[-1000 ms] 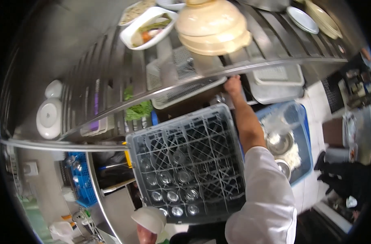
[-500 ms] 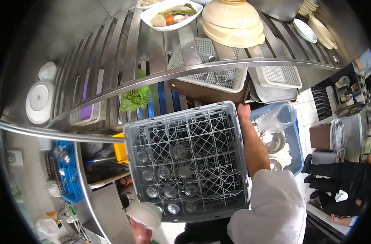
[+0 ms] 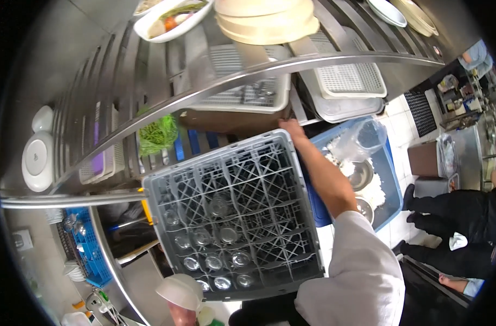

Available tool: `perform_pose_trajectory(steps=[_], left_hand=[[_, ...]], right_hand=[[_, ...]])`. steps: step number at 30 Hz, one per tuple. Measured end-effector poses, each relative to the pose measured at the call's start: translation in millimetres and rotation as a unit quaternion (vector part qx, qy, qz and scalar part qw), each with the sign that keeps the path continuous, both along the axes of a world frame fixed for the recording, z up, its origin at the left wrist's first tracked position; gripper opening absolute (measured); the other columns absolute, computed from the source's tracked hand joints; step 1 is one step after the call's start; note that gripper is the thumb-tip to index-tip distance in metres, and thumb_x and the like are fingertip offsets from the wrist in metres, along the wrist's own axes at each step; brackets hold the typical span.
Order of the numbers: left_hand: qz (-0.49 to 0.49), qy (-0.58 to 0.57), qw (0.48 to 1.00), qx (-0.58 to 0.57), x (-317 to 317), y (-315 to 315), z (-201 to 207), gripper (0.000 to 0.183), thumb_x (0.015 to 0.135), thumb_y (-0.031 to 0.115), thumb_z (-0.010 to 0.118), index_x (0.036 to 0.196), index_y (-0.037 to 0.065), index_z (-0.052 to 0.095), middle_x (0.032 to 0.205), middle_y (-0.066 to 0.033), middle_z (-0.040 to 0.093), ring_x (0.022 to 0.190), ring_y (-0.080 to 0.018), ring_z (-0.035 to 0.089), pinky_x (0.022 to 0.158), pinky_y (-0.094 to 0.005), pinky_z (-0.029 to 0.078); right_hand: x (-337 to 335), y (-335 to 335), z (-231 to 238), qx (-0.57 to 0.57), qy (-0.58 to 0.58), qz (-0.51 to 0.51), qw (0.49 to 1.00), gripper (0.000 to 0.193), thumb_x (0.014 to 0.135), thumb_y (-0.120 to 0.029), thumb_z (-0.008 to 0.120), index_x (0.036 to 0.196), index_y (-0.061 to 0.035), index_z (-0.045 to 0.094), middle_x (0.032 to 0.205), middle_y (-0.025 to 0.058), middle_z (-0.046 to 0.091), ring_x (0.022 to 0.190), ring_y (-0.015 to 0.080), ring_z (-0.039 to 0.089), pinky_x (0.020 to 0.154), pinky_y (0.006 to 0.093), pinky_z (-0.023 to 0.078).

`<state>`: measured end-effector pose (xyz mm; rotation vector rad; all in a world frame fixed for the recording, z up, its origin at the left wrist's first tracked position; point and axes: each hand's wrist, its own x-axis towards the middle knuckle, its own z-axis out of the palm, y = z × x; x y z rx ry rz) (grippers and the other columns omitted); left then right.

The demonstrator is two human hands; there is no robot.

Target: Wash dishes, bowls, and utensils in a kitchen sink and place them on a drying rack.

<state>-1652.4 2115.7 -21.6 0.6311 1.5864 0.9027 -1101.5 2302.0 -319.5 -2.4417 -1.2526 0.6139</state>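
So the left hand (image 3: 181, 315) is closed on one white bowl (image 3: 180, 289), by the near left corner of one grey rack (image 3: 283, 282). The right hand (image 3: 292, 130) is placed at its far right corner; whether anything's gripped there can't be told. The rack's squarish, set between both hands. Roughly eleven glasses (image 3: 228, 234) can be counted inside. One brown tray (image 3: 226, 122), running left-right, is sited beyond, nearer the right hand.

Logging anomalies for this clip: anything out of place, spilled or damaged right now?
Mildly odd: in the blue tub, two metal bowls sit amid loose white bits, with clear plastic at one end, so the contents look jumbled. No spill stands out outside it. The white bowl in the left hand shows no visible damage.
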Motion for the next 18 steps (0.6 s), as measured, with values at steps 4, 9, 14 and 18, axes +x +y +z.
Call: perform_pose_trajectory(steps=[4, 9, 14, 18], left_hand=[[-0.113, 0.023, 0.993, 0.017, -28, 7, -23, 0.049, 0.090, 0.029, 0.058, 0.127, 0.001, 0.043, 0.105, -0.0171, 0.058, 0.085, -0.0303, 0.064, 0.060, -0.0421, 0.057], [-0.149, 0.090, 0.984, 0.025, -12, 4, -8, 0.045, 0.092, 0.027, 0.054, 0.126, -0.001, 0.044, 0.106, -0.0161, 0.059, 0.089, -0.0291, 0.063, 0.065, -0.0424, 0.057], [-0.009, 0.038, 0.999, -0.023, -9, -11, 1, 0.044, 0.092, 0.025, 0.055, 0.128, 0.002, 0.044, 0.114, -0.0127, 0.057, 0.102, -0.0264, 0.059, 0.083, -0.0422, 0.052], [-0.076, -0.033, 0.994, 0.076, 0, -12, 1, 0.044, 0.086, 0.018, 0.060, 0.123, -0.002, 0.046, 0.111, -0.0117, 0.058, 0.096, -0.0229, 0.060, 0.076, -0.0363, 0.052]], right_hand=[[-2, 13, -1, 0.063, 0.468, -0.112, 0.874, 0.032, 0.083, -0.026, 0.058, 0.092, 0.0032, 0.067, 0.078, 0.0203, 0.068, 0.073, 0.0253, 0.068, 0.067, 0.0384, 0.051], [16, 45, 7, -0.058, 0.110, -0.050, 0.991, 0.032, 0.083, -0.028, 0.060, 0.082, 0.0033, 0.067, 0.082, 0.0178, 0.069, 0.070, 0.0258, 0.069, 0.065, 0.0356, 0.056], [39, 77, 8, -0.103, 0.205, -0.175, 0.957, 0.027, 0.085, -0.020, 0.053, 0.090, 0.0006, 0.069, 0.083, 0.0138, 0.071, 0.077, 0.0242, 0.071, 0.071, 0.0342, 0.056], [30, 74, -1, 0.028, 0.015, -0.248, 0.968, 0.031, 0.079, -0.024, 0.054, 0.093, -0.0017, 0.069, 0.094, 0.0212, 0.069, 0.095, 0.0323, 0.067, 0.085, 0.0399, 0.052]])
